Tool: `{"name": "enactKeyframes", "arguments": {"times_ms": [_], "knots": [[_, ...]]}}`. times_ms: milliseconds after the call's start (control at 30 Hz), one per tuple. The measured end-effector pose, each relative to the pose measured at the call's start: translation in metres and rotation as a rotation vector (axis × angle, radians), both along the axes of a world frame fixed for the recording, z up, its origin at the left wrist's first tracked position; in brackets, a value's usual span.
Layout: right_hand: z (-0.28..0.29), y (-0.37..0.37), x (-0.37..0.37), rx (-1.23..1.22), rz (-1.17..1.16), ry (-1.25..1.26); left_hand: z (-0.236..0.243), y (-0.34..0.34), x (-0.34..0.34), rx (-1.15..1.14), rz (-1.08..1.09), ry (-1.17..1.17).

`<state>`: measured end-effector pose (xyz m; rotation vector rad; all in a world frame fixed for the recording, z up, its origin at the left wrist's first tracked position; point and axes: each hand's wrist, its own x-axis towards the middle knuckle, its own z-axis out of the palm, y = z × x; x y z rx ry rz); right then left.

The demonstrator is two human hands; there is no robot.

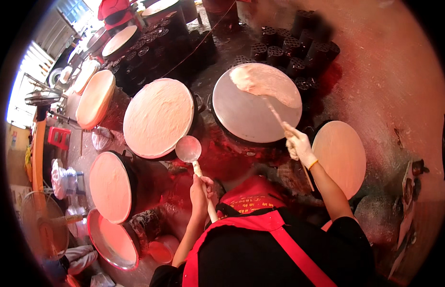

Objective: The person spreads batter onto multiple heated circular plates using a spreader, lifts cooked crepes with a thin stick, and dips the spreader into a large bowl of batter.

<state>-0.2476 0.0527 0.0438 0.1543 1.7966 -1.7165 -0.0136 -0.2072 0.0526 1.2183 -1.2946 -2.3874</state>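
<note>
My bare left hand (201, 193) grips the pale handle of a ladle (188, 149), whose round bowl hangs at the near edge of a batter-covered round pan (157, 119). My right hand (299, 146), in a white glove, holds a long wooden stick (275, 111). Its far end reaches onto a grey round griddle (256, 122), at the lower edge of a patch of pale batter (260, 81) that covers the upper part of that surface. Another coated pan (338, 155) is beside my right forearm.
Further coated pans (110, 186) line the left, with a metal-rimmed basin (112, 239) below. Several black perforated cylinders (292, 47) are stacked behind. At left stand fans (44, 220) and a red stool (58, 137); another person's leg (80, 259) shows at lower left. A wire crosses the back.
</note>
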Motion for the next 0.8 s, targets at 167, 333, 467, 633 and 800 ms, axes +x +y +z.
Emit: {"name": "enactKeyframes", "arguments": {"times_ms": [167,333,467,633,800], "knots": [[-0.033,0.009,-0.062,0.031,-0.160,0.075,0.002,0.030,-0.007,-0.011,0.031,-0.043],[-0.024,-0.015,-0.077,-0.036,0.197,0.024,-0.001,0.059,-0.004,-0.001,0.122,-0.046],[0.001,0.026,-0.065,-0.032,0.400,-0.063,-0.005,0.070,0.004,0.022,0.199,-0.078],[-0.012,0.064,-0.118,-0.019,0.337,0.037,0.002,0.077,-0.001,0.028,0.232,-0.079],[-0.023,0.005,-0.132,0.062,0.376,0.132,0.014,0.074,-0.009,0.001,0.183,-0.103]]}}
